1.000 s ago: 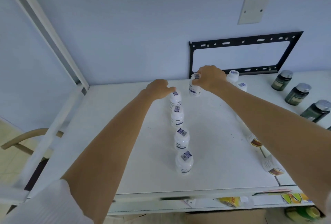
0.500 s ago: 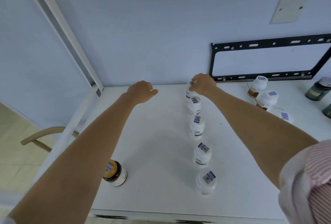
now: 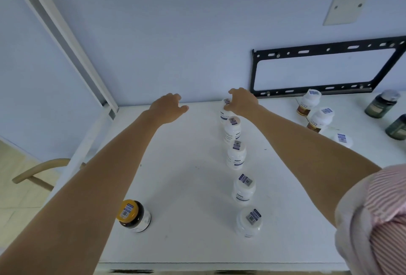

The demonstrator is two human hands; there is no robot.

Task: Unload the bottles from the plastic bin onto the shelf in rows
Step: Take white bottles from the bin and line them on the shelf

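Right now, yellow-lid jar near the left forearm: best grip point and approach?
Take the yellow-lid jar by its dark body just below the lid, coming from above and the right. It stands upright and alone on the shelf; the left forearm crowds its left side, the right side is open.

A pale blue wall (image 3: 175, 33) fills the background. A black metal mounting bracket (image 3: 325, 70) is fixed to it low on the right, with a blank cover plate (image 3: 348, 4) above the bracket. Left of the bracket a white upright post (image 3: 63, 39) slants down, and below the post stand a curved wooden chair (image 3: 37, 173) and beige floor tiles (image 3: 15, 204).
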